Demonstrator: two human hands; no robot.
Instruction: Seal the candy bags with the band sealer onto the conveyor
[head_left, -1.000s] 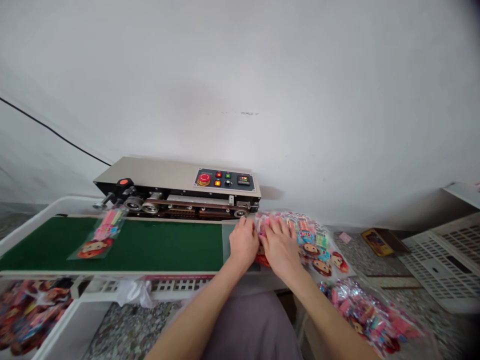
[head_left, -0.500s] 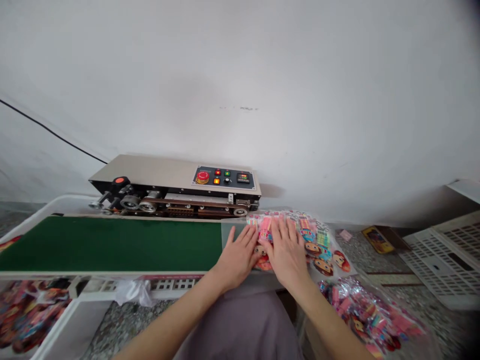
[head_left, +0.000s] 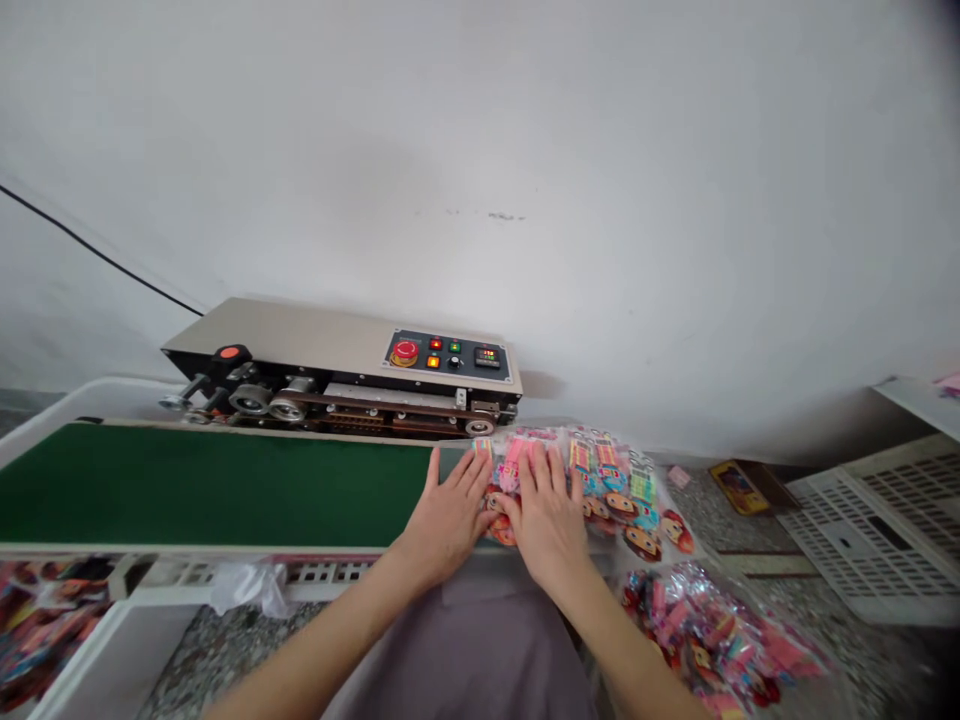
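Both my hands lie flat on a clear plastic bag (head_left: 504, 470) of pink and multicoloured items at the right end of a green conveyor belt (head_left: 225, 485). My left hand (head_left: 444, 520) rests at the bag's left edge, fingers stretched and thumb toward the right hand. On the bag's middle, my right hand (head_left: 546, 510) spreads its fingers. Between the hands a printed cartoon face shows. More bags with cartoon-face prints (head_left: 643, 510) lie to the right of my right hand. Behind the belt stands a band sealing machine (head_left: 322, 345) with lit buttons and a red stop knob (head_left: 405, 350).
At the lower right is a large clear bag of shiny pink packets (head_left: 720, 640). A white slatted crate (head_left: 862, 540) and a small yellow-brown box (head_left: 750, 487) are farther right. Below the belt on the left sits a white bin (head_left: 127, 650) beside colourful packets. A wall stands behind.
My hands and the clear bag have slid left, farther onto the green belt. My view has shifted slightly too. Both hands remain flat on the bag.
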